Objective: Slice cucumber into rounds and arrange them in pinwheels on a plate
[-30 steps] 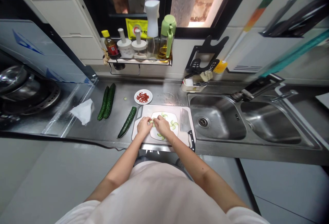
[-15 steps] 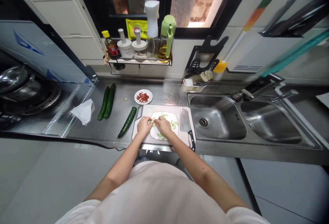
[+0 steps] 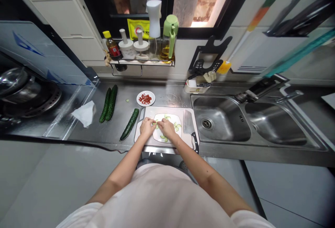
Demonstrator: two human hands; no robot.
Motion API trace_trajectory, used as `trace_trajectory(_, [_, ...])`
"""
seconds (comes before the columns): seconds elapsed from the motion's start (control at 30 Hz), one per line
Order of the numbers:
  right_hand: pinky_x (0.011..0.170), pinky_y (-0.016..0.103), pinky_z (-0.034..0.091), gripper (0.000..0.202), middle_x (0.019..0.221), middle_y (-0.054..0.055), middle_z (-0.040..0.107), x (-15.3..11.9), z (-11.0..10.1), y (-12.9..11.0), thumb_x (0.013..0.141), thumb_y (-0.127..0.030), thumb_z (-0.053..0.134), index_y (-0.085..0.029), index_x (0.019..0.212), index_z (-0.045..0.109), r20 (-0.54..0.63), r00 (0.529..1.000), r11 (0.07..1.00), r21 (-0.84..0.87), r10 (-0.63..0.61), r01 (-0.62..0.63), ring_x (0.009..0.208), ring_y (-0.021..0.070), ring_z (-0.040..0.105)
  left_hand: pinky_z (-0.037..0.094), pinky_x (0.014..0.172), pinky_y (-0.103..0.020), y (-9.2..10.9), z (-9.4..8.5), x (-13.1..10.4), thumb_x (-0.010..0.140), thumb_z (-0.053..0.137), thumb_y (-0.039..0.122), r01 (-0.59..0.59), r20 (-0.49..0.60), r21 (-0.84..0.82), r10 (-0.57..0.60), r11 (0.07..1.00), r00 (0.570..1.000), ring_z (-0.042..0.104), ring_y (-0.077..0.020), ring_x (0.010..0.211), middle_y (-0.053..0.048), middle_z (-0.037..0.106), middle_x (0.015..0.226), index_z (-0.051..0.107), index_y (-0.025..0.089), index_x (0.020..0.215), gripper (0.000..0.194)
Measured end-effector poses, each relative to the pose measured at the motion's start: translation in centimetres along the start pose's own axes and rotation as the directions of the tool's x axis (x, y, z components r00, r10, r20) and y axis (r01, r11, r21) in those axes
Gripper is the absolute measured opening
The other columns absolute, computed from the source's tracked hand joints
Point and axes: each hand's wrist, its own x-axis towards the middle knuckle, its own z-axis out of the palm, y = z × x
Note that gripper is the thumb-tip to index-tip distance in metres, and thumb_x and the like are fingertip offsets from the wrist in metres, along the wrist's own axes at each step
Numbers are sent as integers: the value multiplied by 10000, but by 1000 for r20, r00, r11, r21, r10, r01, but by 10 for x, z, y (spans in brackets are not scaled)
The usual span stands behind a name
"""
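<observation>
A white square plate lies on a pale cutting board, with thin cucumber slices set around it in pinwheel shapes. Over the plate's left side, my left hand and my right hand meet with fingertips pinched on a cucumber slice. My fingers partly cover that piece. A cleaver with a black handle rests on the board's right side. Left of the board lies a whole cucumber. Behind the board stands a small white dish of chopped red pieces.
Two more cucumbers and a crumpled white cloth lie farther left on the steel counter. A double sink is at the right. Bottles and jars stand on a wall rack. A pot sits on the stove at far left.
Hardly anything differs. Both hands stay at the same spot over the plate's left side, and the view shifts very slightly.
</observation>
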Motion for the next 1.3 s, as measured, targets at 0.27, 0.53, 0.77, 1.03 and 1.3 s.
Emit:
trace_trajectory(0.27, [703, 239, 349, 317, 984, 54, 589, 0, -1, 0, 982, -325, 403, -292, 1120, 687, 6, 1000, 1000, 0, 0, 0, 896, 171, 524, 457, 862, -312, 0, -7, 0, 785, 656, 356, -45, 51, 12, 44, 999, 998, 534, -216, 1053, -31, 567, 1075, 722, 297, 972, 207])
trace_trajectory(0.53, [684, 236, 337, 309, 983, 52, 595, 1, -1, 1, 979, -315, 410, -279, 1084, 698, -9, 1000, 1000, -6, -15, 15, 887, 170, 522, 456, 896, -325, -2, -9, -1, 761, 696, 371, -53, 63, -1, 53, 999, 997, 474, -239, 1126, -41, 533, 1125, 718, 306, 992, 241])
trace_trajectory(0.77, [692, 236, 338, 313, 998, 59, 610, 0, -2, 2, 980, -313, 409, -270, 1107, 692, 7, 1000, 1000, 17, -2, 2, 906, 177, 530, 453, 894, -335, -1, -8, -1, 752, 698, 365, -43, 70, -24, 45, 999, 997, 479, -240, 1104, -40, 536, 1118, 719, 296, 975, 235])
trace_trajectory(1.03, [729, 239, 364, 303, 1050, 67, 602, -2, 1, 3, 992, -313, 398, -251, 1135, 658, -7, 1000, 999, 34, 15, -15, 966, 174, 539, 445, 932, -329, -7, -3, 2, 780, 666, 333, -73, 3, -61, 74, 995, 997, 508, -224, 1078, -55, 539, 1092, 715, 252, 969, 212])
trace_trajectory(1.3, [738, 243, 366, 318, 1031, 68, 601, -2, 3, 3, 996, -334, 382, -245, 1090, 671, -10, 1000, 999, 21, 28, -28, 955, 178, 535, 446, 926, -321, -7, -4, 3, 784, 654, 305, -63, 10, -49, 63, 997, 998, 507, -224, 1082, -57, 546, 1086, 720, 246, 941, 180])
